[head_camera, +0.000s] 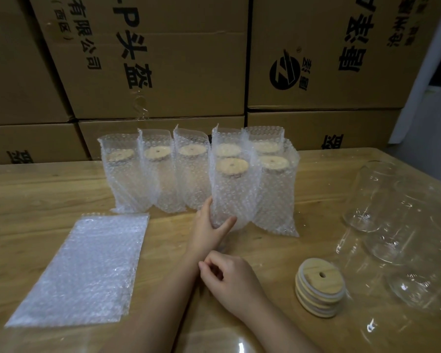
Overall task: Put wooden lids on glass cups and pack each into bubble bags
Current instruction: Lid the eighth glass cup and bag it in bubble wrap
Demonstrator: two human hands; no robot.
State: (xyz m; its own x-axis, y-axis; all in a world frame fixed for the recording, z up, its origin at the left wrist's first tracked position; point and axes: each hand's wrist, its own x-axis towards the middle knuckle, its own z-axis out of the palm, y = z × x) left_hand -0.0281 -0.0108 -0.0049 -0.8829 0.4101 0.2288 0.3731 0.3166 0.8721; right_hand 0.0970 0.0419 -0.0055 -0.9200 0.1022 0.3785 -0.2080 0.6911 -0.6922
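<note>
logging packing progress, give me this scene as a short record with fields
packed cups: seven, lidded, in bubble bags, upright on the table
left grip: holds the base of the front bagged cup
right grip: fingers curled, nothing seen in it, beside the left wrist
spare bubble bags: flat stack, left side
wooden lids: one stack, right of the hands
empty glass cups: several, far right, no lids on
backdrop: cardboard boxes

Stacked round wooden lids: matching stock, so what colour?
The stacked round wooden lids are light tan with whitish rings between; head view.
</note>
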